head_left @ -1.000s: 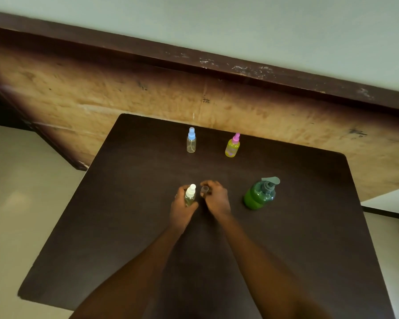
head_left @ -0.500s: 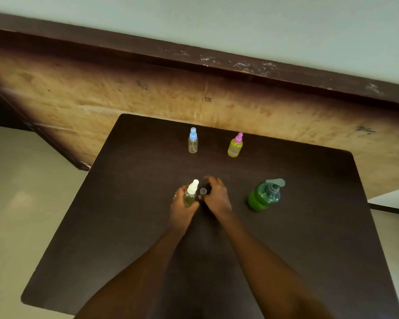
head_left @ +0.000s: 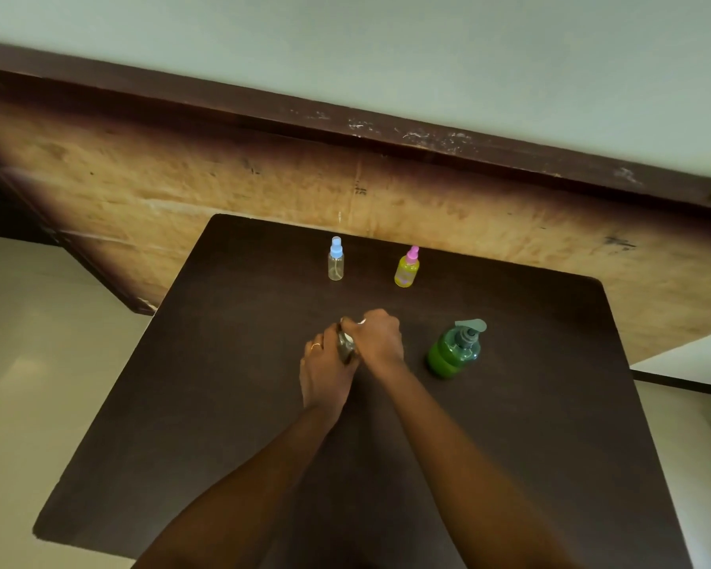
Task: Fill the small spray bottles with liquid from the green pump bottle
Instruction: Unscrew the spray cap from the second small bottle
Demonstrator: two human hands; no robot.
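- Left hand grips the small spray bottle; right hand clasps its white top, probably twisting it.
- Next move probably involves the green pump bottle, standing just right.

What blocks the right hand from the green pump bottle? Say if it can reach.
Probably yes: bare dark table separates the right hand from the green plastic pump bottle, though it grips the small clear spray bottle by its top.

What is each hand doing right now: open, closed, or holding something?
Left hand: grips the small spray bottle by its body.
Right hand: fingers curled round the same bottle's top end.
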